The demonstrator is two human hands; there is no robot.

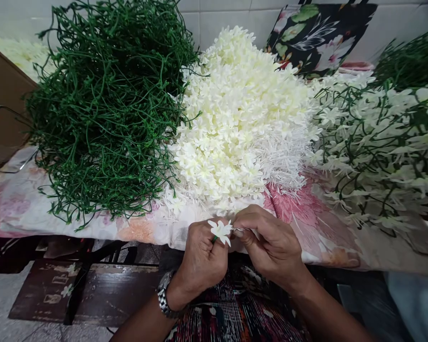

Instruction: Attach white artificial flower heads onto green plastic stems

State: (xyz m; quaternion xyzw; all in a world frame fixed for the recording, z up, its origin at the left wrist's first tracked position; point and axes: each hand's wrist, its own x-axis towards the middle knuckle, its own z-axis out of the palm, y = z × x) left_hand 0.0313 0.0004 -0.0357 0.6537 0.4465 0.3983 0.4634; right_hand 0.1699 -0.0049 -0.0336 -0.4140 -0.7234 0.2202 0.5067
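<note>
My left hand (202, 259) pinches a thin green stem with a small white artificial flower (220, 231) at its tip. My right hand (271, 244) is closed next to it, fingertips touching the flower's right side. Both hands hover at the front edge of a table covered with a floral cloth (17, 204). Just beyond them lies a big heap of loose white flowers (240, 123). A tangled pile of bare green stems (107, 104) sits to the left.
On the right lie finished green sprigs with white flowers (381, 142). A dark floral cushion (317, 33) leans against the tiled wall behind. A brown box (3, 95) stands at far left. A dark low stool (82, 289) sits on the floor below the table.
</note>
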